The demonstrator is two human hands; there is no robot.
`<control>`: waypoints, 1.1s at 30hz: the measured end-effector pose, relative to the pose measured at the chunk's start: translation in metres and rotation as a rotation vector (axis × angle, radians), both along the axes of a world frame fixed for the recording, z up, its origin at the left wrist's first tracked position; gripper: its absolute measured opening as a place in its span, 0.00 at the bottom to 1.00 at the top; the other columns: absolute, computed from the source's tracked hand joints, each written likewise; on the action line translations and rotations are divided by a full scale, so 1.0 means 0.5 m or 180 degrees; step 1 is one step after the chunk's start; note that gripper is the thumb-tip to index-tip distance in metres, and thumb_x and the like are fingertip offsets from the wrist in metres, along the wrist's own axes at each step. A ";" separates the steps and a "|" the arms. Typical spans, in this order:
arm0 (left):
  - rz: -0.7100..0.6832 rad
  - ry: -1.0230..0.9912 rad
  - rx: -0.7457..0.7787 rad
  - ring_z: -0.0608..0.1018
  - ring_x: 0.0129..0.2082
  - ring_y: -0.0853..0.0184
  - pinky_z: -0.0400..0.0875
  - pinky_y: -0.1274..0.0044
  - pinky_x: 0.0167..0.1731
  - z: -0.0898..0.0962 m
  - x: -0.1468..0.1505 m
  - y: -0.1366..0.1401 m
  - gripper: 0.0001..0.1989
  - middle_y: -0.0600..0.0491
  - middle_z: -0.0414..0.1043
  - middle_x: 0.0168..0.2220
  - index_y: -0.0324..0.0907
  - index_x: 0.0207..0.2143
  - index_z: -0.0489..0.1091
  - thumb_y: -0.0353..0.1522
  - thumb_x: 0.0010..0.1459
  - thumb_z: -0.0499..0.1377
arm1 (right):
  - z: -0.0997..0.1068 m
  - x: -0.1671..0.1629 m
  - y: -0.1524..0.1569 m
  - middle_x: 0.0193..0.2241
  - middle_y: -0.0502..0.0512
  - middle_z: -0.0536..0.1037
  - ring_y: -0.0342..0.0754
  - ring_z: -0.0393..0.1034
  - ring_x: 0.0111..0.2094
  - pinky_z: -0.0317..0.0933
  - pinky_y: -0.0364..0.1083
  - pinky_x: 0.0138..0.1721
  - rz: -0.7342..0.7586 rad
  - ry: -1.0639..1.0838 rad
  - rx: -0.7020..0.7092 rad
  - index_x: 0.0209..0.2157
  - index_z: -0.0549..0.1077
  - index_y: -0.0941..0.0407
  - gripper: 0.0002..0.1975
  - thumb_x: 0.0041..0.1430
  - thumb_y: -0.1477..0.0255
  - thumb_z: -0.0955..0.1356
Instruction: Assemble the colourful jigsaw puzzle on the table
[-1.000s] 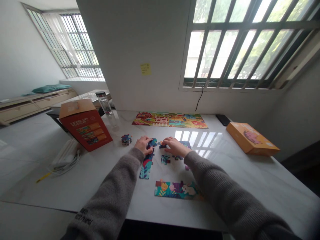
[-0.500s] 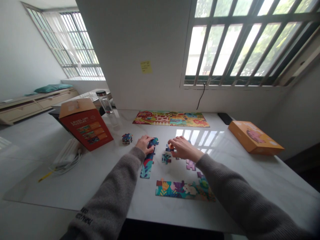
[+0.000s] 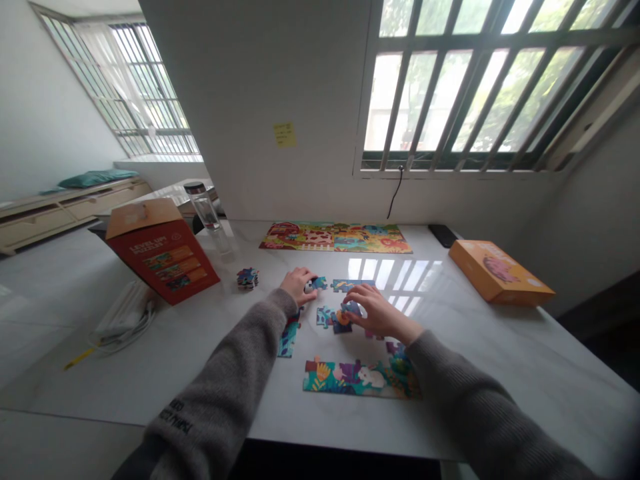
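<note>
My left hand (image 3: 299,285) has its fingers closed on a blue puzzle piece (image 3: 320,283), just above the upright puzzle strip (image 3: 287,340), which my wrist partly covers. My right hand (image 3: 373,310) pinches a dark puzzle piece with an orange patch (image 3: 343,323). Directly left of that piece, against or very near it, lies a teal puzzle piece (image 3: 324,317). A blue puzzle strip (image 3: 345,286) lies beyond my right fingers. Nearer me is a joined bottom strip with a white rabbit (image 3: 370,379); purple pieces (image 3: 393,348) are partly hidden by my right hand and sleeve.
Left stand a small stack of puzzle pieces (image 3: 247,279), a red puzzle box (image 3: 173,260), a glass bottle (image 3: 204,208) and a white power strip with cable (image 3: 125,313). Finished puzzle panels (image 3: 335,238) lie at the back. Right are a black phone (image 3: 442,235) and an orange box (image 3: 500,270).
My left hand has shifted right with the blue piece, away from the top of the upright strip. My right hand has come nearer me, bringing the orange-patched piece beside the teal one.
</note>
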State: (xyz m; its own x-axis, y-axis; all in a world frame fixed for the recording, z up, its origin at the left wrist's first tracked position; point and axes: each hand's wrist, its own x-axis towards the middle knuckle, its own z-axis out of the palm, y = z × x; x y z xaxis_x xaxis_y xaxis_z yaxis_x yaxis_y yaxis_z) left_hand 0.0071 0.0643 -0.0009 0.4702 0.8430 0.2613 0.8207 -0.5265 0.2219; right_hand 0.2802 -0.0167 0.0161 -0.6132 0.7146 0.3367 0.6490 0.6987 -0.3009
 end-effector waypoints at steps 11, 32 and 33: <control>0.0038 0.0336 0.0045 0.69 0.49 0.51 0.63 0.61 0.49 -0.006 0.048 0.026 0.19 0.45 0.70 0.46 0.45 0.49 0.75 0.36 0.53 0.62 | -0.056 0.056 0.045 0.52 0.60 0.74 0.57 0.63 0.54 0.60 0.56 0.55 -0.0644 -0.0018 0.0004 0.51 0.75 0.51 0.15 0.65 0.64 0.66; -0.0243 0.0788 0.0072 0.71 0.50 0.52 0.61 0.61 0.47 -0.010 0.073 -0.038 0.16 0.50 0.73 0.56 0.55 0.52 0.73 0.38 0.61 0.57 | -0.056 0.052 0.034 0.54 0.60 0.73 0.57 0.63 0.55 0.59 0.57 0.56 -0.0736 -0.0134 -0.0023 0.54 0.74 0.50 0.16 0.66 0.64 0.66; -0.0201 0.0806 0.0056 0.71 0.49 0.51 0.61 0.61 0.47 -0.007 0.074 -0.039 0.16 0.50 0.73 0.55 0.55 0.51 0.73 0.39 0.61 0.58 | -0.056 0.053 0.034 0.54 0.60 0.73 0.57 0.63 0.55 0.59 0.57 0.56 -0.0735 -0.0125 -0.0026 0.54 0.74 0.50 0.16 0.66 0.64 0.66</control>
